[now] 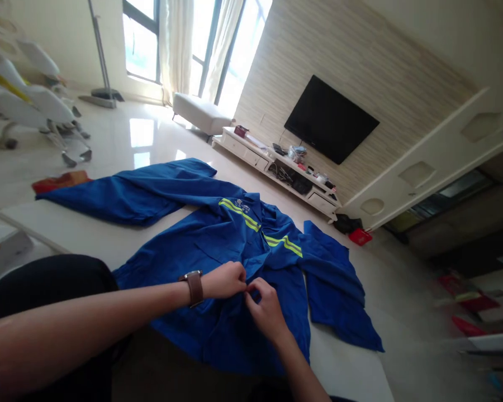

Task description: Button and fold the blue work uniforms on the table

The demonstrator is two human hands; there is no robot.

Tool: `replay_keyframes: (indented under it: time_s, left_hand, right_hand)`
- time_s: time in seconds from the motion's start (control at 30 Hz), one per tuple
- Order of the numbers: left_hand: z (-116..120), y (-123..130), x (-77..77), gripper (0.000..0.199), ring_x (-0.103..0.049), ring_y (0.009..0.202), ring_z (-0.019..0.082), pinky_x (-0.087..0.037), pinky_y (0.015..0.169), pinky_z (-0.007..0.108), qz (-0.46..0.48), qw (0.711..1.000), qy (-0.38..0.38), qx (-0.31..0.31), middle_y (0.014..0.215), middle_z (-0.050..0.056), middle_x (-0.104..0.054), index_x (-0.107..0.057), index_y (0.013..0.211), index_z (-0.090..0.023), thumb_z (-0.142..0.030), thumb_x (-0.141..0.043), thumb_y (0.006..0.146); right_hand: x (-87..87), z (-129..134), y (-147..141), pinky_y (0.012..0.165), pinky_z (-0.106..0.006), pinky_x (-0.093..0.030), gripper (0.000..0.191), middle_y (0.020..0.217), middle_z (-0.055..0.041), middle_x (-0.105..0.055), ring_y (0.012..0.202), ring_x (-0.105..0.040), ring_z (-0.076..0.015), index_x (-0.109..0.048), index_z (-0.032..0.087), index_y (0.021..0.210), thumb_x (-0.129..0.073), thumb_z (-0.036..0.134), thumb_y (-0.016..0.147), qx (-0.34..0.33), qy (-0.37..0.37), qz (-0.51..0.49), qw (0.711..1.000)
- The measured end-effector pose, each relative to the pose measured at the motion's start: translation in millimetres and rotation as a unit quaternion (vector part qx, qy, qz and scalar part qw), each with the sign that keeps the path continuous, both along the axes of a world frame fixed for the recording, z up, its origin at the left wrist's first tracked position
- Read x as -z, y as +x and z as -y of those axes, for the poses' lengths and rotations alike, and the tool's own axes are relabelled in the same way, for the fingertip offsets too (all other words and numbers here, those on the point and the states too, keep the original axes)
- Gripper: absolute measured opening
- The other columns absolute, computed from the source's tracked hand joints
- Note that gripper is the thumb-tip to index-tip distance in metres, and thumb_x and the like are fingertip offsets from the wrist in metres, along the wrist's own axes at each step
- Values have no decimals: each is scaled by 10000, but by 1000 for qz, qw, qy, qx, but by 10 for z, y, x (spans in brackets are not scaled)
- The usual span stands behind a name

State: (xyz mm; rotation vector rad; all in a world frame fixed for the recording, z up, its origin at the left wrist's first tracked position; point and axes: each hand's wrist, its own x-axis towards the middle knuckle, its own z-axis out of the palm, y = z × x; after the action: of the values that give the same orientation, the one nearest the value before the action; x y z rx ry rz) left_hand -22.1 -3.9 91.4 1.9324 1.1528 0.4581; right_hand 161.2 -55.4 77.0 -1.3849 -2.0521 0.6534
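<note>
A blue jacket [184, 240] with yellow-green reflective stripes across the chest lies spread out, front up, its sleeves reaching to both sides. My left hand [226, 279], with a brown-strapped watch on the wrist, pinches the jacket's front edge near the middle. Touching or nearly touching it, my right hand [265, 304] has its fingers closed on the same front edge from the right. The small part between the fingertips is too small to make out.
Under the jacket is a white table [37, 220], with an orange-red item [62, 181] by the left sleeve. Beyond stand a low white cabinet [251, 153] with clutter, a wall television [331, 120], a bench [201, 111] and, at left, white chairs [46, 103].
</note>
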Motion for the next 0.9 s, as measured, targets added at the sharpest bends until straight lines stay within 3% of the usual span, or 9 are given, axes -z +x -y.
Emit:
replay_keyframes:
  time_s: [0.63,0.9]
  left_hand:
    - [-5,-3,-27,190,-606,629,176,-358,578,261,-6,1000,13,12,656,59,-689,-710,648,-177,-189,-581,786]
    - [11,-15,-109,316,-597,595,180,-387,587,267,-3,999,-17,32,626,63,-682,-703,627,-176,-275,-484,833]
  right_hand:
    - [-12,-7,25,669,-256,-449,79,842,-15,-650,783,-611,-162,-642,201,818,-595,164,869,-15,-11,19,1000]
    - [-37,12,19,673,-260,-447,83,825,-11,-628,776,-598,-162,-617,203,799,-589,155,860,-21,-10,21,1000]
